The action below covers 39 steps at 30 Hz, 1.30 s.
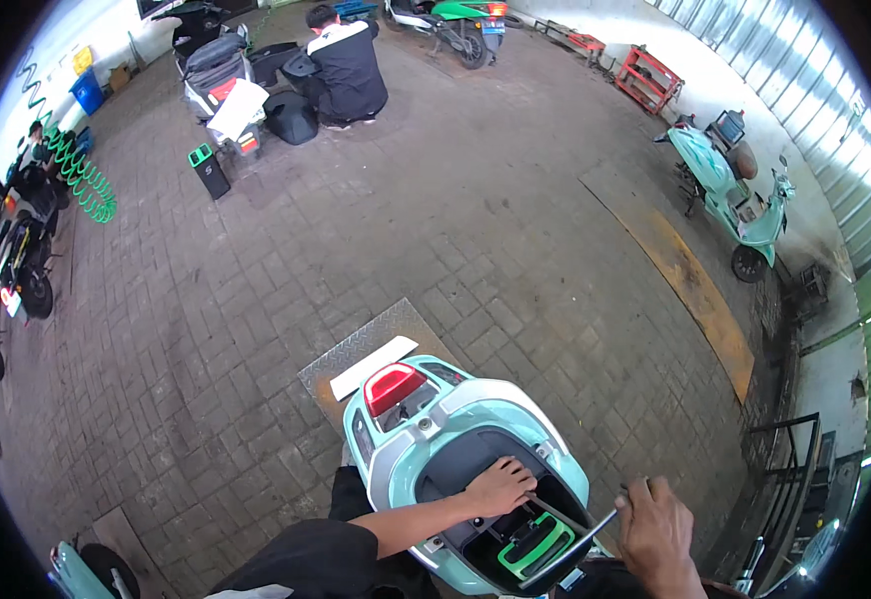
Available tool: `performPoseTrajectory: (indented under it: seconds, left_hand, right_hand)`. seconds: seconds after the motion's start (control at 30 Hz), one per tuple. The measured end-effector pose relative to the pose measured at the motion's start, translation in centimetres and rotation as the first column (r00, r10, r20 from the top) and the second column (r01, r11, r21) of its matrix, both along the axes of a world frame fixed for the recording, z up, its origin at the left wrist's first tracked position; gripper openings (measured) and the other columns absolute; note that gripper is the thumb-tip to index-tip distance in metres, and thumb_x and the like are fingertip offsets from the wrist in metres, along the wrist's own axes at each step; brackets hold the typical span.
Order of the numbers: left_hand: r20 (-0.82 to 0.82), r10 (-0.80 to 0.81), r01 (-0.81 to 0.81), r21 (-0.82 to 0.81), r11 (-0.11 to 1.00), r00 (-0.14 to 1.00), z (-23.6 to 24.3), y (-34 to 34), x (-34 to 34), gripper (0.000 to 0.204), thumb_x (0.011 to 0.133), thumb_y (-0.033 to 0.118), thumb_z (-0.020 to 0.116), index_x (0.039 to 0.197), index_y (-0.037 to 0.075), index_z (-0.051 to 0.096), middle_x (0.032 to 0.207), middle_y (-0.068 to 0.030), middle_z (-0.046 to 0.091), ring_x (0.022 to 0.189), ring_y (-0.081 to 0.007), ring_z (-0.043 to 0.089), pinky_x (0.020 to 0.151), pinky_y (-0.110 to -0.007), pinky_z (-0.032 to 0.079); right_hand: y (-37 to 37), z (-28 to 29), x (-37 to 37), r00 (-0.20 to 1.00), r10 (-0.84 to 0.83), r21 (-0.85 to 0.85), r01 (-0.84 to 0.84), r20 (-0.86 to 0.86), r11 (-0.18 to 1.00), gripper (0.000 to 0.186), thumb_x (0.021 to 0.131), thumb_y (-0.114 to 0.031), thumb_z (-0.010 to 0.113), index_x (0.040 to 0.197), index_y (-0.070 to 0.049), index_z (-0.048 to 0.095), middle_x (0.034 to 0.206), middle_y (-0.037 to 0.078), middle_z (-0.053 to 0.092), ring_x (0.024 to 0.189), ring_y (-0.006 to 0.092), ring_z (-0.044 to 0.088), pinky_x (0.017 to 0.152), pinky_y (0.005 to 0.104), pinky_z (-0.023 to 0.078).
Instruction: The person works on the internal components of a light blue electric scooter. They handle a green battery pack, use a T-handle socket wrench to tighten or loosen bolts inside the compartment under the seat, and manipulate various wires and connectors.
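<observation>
Below me stands a mint-green scooter (577,469) with its under-seat compartment exposed. My left hand (500,487) reaches into that compartment, back upward, its fingers curled down at the dark inner edge; what they grip, if anything, is hidden. Just in front of it sits a battery with a bright green handle (538,547). To the right, my right hand (655,524) is closed around the upper end of a slim silver rod (580,549), which slants down to the left across the compartment's near side. A red tail light (393,387) marks the scooter's far end.
Beneath the tail lies a metal plate (356,344) on the brick floor. A black-and-green battery (210,172) stands farther off, near a person (346,70) crouching by a grey scooter (218,85). Another mint scooter (735,190) is parked right, past a rusty floor plate (680,265).
</observation>
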<state>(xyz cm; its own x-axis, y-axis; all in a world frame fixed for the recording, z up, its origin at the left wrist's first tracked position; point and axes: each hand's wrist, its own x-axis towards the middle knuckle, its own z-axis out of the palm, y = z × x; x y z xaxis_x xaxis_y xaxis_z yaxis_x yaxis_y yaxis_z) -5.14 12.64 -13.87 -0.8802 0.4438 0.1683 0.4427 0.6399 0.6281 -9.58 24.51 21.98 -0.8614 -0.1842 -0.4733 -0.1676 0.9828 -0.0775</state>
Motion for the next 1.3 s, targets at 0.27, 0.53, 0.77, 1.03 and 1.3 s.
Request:
performPoseTrajectory:
  seconds: [0.27,0.53,0.77,1.03,1.3]
  left_hand:
    - [-0.027,-0.021,0.022,0.033,0.999,0.999,0.6,0.6,-1.1,0.029,0.094,0.035,0.063,0.108,0.010,0.063,0.113,-0.0077,0.064,0.115,-0.0280,0.057,0.108,-0.046,0.038]
    - [-0.041,0.035,-0.036,-0.026,0.999,0.999,1.3,0.5,-0.7,0.031,0.098,0.039,0.059,0.107,0.009,0.063,0.110,-0.0076,0.064,0.113,-0.0275,0.057,0.108,-0.046,0.038]
    - [-0.053,-0.053,0.051,-0.032,0.998,0.997,0.7,0.2,-0.7,0.026,0.096,0.035,0.062,0.108,0.012,0.064,0.114,-0.0052,0.064,0.116,-0.0267,0.056,0.112,-0.048,0.037]
    - [-0.040,0.015,-0.010,0.124,0.992,0.999,0.2,-1.2,-0.8,0.022,0.099,0.029,0.061,0.111,0.011,0.065,0.110,-0.0066,0.068,0.110,-0.0277,0.062,0.113,-0.049,0.038]
    - [0.078,-0.108,0.103,0.063,0.993,0.991,-0.8,-0.3,-0.8,0.023,0.099,0.027,0.060,0.116,0.012,0.065,0.108,-0.0067,0.069,0.114,-0.0271,0.060,0.116,-0.050,0.034]
  right_hand:
    - [5.2,1.1,3.8,0.784,0.590,0.236,-0.547,-0.192,0.803,0.068,0.095,-0.022,0.069,0.154,-0.009,0.039,0.117,0.026,0.065,0.101,0.0377,0.067,0.087,0.0485,0.052]
    - [2.1,1.2,4.6,0.942,0.317,0.062,-0.312,-0.113,0.948,0.061,0.097,-0.022,0.066,0.149,-0.004,0.041,0.082,0.025,0.070,0.067,0.0431,0.069,0.057,0.0530,0.053]
    - [4.3,0.8,0.0,0.595,0.765,0.358,-0.678,-0.246,0.642,0.026,0.080,-0.021,0.071,0.102,-0.008,0.074,0.122,0.021,0.061,0.117,0.0365,0.060,0.097,0.0546,0.046]
    - [6.0,-4.4,1.4,0.955,0.084,-0.161,-0.039,0.286,0.986,0.029,0.094,-0.034,0.067,0.095,-0.004,0.069,0.104,0.019,0.066,0.103,0.0296,0.064,0.086,0.0469,0.048]
    - [4.2,-19.4,6.2,0.736,-0.444,-0.857,0.395,0.511,-0.332,0.058,0.102,-0.041,0.058,0.141,0.000,0.043,0.118,0.014,0.059,0.102,0.0222,0.060,0.087,0.0366,0.051]
